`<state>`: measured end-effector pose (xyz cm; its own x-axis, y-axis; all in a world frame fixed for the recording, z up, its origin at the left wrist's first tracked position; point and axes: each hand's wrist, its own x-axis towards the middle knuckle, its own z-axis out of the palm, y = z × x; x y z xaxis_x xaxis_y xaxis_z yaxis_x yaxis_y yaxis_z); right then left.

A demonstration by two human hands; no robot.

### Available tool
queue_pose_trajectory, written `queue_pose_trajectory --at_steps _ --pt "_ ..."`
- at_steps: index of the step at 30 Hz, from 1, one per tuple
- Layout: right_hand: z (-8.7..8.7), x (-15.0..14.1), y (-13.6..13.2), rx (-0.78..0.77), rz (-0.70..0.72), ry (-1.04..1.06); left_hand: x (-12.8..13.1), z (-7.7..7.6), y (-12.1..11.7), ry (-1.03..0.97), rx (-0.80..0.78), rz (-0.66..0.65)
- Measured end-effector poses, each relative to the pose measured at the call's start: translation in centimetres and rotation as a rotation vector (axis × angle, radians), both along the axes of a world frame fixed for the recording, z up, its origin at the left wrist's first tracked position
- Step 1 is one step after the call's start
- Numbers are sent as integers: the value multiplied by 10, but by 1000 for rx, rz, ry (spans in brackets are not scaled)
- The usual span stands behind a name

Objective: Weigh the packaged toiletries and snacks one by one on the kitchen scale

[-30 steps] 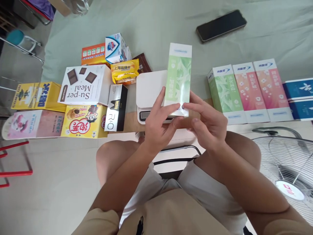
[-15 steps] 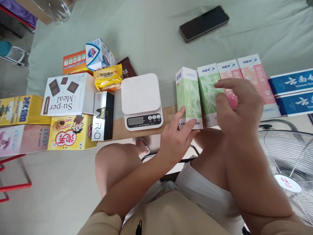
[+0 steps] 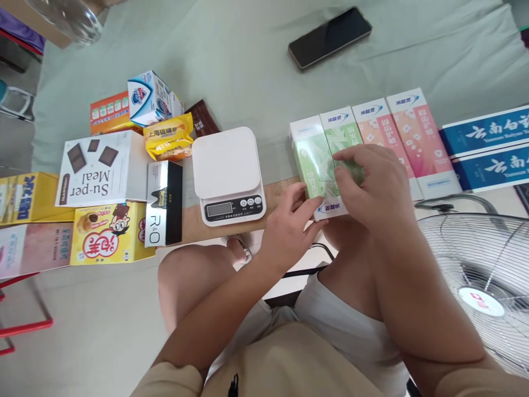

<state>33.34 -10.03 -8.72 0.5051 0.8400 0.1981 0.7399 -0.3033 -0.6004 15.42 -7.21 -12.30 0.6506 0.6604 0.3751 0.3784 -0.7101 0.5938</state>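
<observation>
My left hand [image 3: 291,223] grips the near end of the leftmost green toothpaste box [image 3: 306,150], its fingers on the side and top and the thumb at the end. Against that box lies a second green toothpaste box [image 3: 339,130], partly covered by my right hand [image 3: 374,182]. The right thumb and index finger are bent and slightly apart over the second box; I cannot tell how firmly they touch it. Two pink toothpaste boxes, one nearer [image 3: 378,132] and one farther right [image 3: 422,140], continue the row.
Left of the boxes stands a white kitchen scale [image 3: 227,165]. Farther left is a cluster with a Su-per Meal box [image 3: 97,171], a yellow snack box [image 3: 109,234] and a soap box [image 3: 146,99]. Blue boxes [image 3: 491,132], a phone [image 3: 330,38] and a fan [image 3: 481,275] are also around.
My right hand has moved left from over the pink boxes to the second green box. The leftmost green box, in my left hand, now lies against its neighbour. The view has shifted slightly.
</observation>
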Motion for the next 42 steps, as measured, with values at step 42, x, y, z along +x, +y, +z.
queue_pose_trajectory --at_steps 42 --pt "-38 -228 13 185 893 278 -207 35 4 7 -446 525"
